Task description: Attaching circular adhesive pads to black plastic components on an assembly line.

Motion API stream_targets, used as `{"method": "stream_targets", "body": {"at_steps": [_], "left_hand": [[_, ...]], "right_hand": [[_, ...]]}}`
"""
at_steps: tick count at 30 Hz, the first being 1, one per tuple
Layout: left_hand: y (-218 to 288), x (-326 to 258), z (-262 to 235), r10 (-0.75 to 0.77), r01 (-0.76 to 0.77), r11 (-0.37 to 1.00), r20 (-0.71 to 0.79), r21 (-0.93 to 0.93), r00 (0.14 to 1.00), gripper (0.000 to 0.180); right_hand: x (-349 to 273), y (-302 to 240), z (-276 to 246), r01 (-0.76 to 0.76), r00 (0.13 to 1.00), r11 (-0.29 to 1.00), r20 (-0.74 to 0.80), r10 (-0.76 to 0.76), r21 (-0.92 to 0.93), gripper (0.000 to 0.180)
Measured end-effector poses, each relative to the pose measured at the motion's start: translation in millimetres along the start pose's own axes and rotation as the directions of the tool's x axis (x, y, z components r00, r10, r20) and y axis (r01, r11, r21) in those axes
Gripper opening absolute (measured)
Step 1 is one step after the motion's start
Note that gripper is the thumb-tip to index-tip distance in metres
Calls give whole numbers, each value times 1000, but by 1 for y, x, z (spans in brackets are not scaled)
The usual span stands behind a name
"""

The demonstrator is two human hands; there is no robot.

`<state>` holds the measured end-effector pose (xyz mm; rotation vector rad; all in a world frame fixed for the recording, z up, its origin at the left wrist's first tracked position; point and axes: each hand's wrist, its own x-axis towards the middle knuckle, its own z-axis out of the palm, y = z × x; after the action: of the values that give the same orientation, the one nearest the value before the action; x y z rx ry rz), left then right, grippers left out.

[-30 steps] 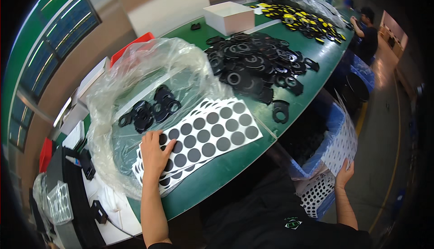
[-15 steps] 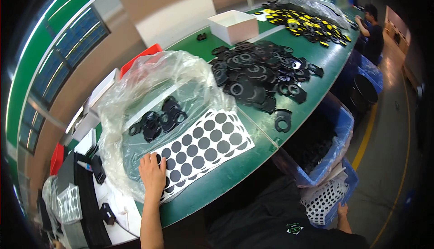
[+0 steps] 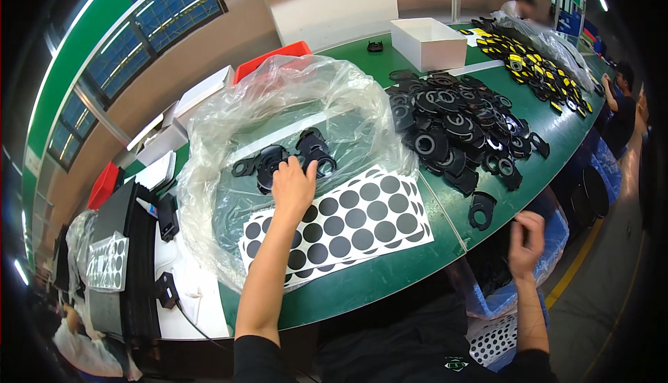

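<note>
Head view. Your left hand (image 3: 293, 187) is over the clear plastic bag (image 3: 202, 153), palm down, fingers a little bent, thumb parted from the forefinger. Its fingertips are at the small cluster of black ringed parts (image 3: 270, 167); whether they have hold of one, you cannot tell. The cluster lies just beyond your fingertips, some parts to the left of them and some to the right, within the spread of the bag.

Below and to the right of that grip, partly under your left wrist, lies a stack of white sheets with dark discs (image 3: 355, 221), slightly fanned. The green table (image 3: 362, 292) shows along the near side of the stack.

Your right hand (image 3: 527, 244) is up near the table's edge, in front of the blue-lined bin (image 3: 554, 233). Its fingers are loosely curled, with nothing seen in them. To the left of it, on the table, lies a single black part (image 3: 481, 210); farther off, beyond that, is the large heap of black parts (image 3: 456, 122). Below this hand you see a dotted white sheet (image 3: 495, 338), partly hidden by the forearm.

Well beyond both hands: a white box (image 3: 431, 54), and to its right a heap of black-and-yellow parts (image 3: 543, 70). A red tray (image 3: 271, 61) is behind the bag.
</note>
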<state>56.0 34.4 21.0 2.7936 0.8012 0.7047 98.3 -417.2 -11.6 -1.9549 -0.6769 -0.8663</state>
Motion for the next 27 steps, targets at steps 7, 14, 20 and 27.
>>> {"method": "stream_targets", "body": {"at_steps": [7, 14, 20, 27], "left_hand": [[-5, 7, 13, -103, 103, 994, 27, -25, 994, 46], [0, -4, -22, -106, 383, 291, 368, -877, 924, 47], [31, -29, -26, 330, 664, -536, 595, -521, 733, 45], [41, -46, 10, 293, 652, -579, 621, -490, 727, 56]], "right_hand": [[81, -66, 126, 36, 724, 949, 647, -241, 313, 14], [110, -59, 196, 69, 545, 988, 824, -155, 140, 25], [137, -63, 219, -18, 297, 1000, 955, -13, 20, 34], [144, -75, 230, -44, 185, 999, 983, -17, 26, 38]]}}
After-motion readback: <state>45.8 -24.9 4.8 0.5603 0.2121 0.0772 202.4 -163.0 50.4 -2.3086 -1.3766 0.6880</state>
